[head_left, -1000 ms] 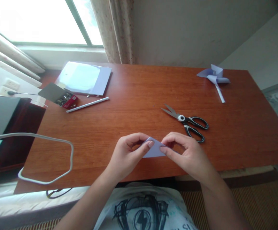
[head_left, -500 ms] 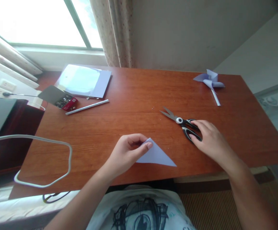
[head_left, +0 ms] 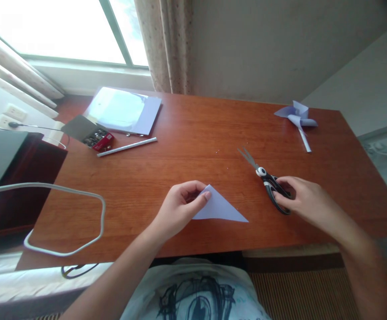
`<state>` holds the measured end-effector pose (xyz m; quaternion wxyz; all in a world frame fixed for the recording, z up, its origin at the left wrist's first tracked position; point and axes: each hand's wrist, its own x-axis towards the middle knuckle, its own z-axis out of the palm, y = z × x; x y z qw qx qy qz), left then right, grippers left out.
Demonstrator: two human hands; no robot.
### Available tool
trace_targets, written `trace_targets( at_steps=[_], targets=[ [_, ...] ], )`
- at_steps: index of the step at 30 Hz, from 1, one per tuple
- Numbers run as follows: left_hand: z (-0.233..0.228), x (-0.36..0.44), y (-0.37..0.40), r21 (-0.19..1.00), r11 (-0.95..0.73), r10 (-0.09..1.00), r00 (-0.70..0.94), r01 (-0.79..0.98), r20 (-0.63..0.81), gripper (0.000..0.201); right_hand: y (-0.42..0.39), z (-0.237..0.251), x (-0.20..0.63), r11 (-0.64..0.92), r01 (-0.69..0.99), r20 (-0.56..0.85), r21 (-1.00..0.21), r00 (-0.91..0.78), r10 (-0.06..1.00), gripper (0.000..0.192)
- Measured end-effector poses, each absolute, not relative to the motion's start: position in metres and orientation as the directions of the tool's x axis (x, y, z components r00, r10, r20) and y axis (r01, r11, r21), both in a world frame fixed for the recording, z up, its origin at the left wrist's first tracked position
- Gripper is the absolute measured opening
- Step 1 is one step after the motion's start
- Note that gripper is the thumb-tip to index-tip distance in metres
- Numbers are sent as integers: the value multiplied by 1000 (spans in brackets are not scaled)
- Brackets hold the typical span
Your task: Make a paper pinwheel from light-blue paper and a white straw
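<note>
A folded triangle of pale purple paper (head_left: 220,208) is pinched near its top corner between the thumb and fingers of my left hand (head_left: 183,204). Its long point reaches right, above the table near the front edge. My right hand (head_left: 300,195) grips the black-and-white handles of a pair of scissors (head_left: 262,172), thumb and fingers at the loops. The blades stand slightly apart and aim toward the back left, away from the paper.
A purple paper pinwheel (head_left: 298,118) lies at the back right of the wooden table (head_left: 193,146). To the left are a packet of paper (head_left: 123,109), an opened box of small metal pins (head_left: 100,138), a white paper stick (head_left: 126,146) and a white cable (head_left: 102,213).
My right hand has drawn the scissors to the right and turned them, and their blades have closed partway. My left hand keeps hold of the paper. The view has shifted slightly.
</note>
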<state>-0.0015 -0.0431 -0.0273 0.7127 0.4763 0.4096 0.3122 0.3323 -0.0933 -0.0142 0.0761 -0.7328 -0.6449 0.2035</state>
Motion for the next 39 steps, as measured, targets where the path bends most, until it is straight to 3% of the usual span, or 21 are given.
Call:
trace_targets(
  at_steps=[3,6,10,13,16,22,26,32,39],
  targets=[
    [-27,-2,-43,931,357,821,501,-79,-273,20,-102,-5,331,-270,649,-289,-711,81,954,28],
    [-24,-1,-43,924,372,805,526,-87,-275,17,-107,10,321,-328,446,-323,-833,90,942,42],
    [-23,0,-44,919,380,798,538,-102,-271,14,-105,35,305,-312,554,-369,-772,8,929,47],
    [-24,0,-44,932,348,807,538,-100,-243,11,-103,49,297,-190,763,-348,-618,-49,936,45],
    [-23,-1,-44,967,247,824,539,-69,-172,10,-103,58,289,-75,858,-332,-508,-115,936,45],
    [-18,-5,-43,997,-77,810,582,-21,75,11,-98,67,275,115,905,-214,-410,-218,952,39],
    [-15,-5,-48,971,-238,811,551,-1,199,18,-97,70,269,179,910,-207,-375,-271,940,36],
    [-10,-3,-52,913,-407,791,498,-6,356,18,-101,73,265,236,905,-159,-355,-307,938,34],
    [-10,-1,-55,882,-471,774,489,19,403,20,-102,79,257,301,908,-113,-291,-345,932,37]
  ],
)
